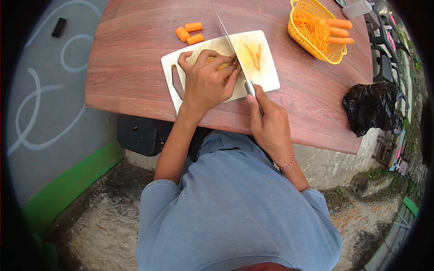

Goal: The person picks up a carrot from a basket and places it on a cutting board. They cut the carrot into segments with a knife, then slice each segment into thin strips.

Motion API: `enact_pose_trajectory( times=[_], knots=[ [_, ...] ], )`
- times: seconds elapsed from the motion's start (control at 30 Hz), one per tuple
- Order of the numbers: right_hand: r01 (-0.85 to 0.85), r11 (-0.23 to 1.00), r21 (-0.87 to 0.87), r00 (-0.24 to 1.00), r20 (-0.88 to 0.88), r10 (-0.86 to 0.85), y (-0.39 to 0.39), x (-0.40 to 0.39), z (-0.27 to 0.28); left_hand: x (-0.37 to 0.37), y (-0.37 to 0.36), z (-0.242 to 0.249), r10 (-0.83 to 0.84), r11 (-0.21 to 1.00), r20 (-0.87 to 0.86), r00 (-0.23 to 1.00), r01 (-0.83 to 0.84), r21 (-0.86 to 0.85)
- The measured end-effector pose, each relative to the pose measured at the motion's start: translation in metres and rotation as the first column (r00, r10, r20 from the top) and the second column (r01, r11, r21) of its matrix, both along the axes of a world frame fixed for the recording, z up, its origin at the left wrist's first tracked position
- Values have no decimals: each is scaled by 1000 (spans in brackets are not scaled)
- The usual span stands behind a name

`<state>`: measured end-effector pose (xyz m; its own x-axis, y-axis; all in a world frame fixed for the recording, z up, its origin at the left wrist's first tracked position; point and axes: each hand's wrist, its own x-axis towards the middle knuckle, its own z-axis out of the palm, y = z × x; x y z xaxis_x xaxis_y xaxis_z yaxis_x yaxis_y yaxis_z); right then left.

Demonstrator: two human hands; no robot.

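A knife [233, 46] is gripped by its handle in my right hand [270, 122], its long blade slanting across the white cutting board [267, 49]. On the board's left half, my left hand [207, 81] has its fingers bent down over a piece of carrot [221, 66], close beside the blade. Most of that piece is hidden under the fingers. Several thin carrot strips [255, 58] lie to the right of the blade. Three short carrot chunks [190, 33] rest on the table just past the board's upper left corner.
A yellow plastic basket [312, 50] at the upper right holds shredded carrot [312, 29] and three whole carrots [340, 32]. A black plastic bag [371, 106] sits at the right edge of the wooden table [131, 58]. Behind the basket stands a translucent container [357, 9].
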<state>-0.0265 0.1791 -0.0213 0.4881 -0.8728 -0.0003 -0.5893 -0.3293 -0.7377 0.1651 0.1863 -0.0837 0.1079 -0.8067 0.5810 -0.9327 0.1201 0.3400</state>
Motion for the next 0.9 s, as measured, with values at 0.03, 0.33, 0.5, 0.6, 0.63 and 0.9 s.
enact_pose_trajectory(
  times=[0.03,0.33,0.5,0.6,0.63,0.9],
  knots=[
    [-5,1000,-3,1000,-3,5,-3,5,-2,0,0,0,-2,1000,3,1000,2,9],
    [1,965,262,988,149,-41,-44,7,-8,-2,3,1,-4,1000,14,1000,4,-6],
    [55,931,362,978,170,-124,-37,-1,0,-3,4,5,7,1000,18,1000,-8,6],
    [34,930,366,978,181,-107,-27,-6,0,-3,4,5,7,1000,14,1000,-7,5],
    [15,933,360,980,180,-85,-25,-6,-1,-3,4,5,5,1000,11,1000,-5,7],
    [34,922,386,984,151,-100,-16,-4,0,-2,4,4,-4,1000,10,1000,4,2]
  ],
)
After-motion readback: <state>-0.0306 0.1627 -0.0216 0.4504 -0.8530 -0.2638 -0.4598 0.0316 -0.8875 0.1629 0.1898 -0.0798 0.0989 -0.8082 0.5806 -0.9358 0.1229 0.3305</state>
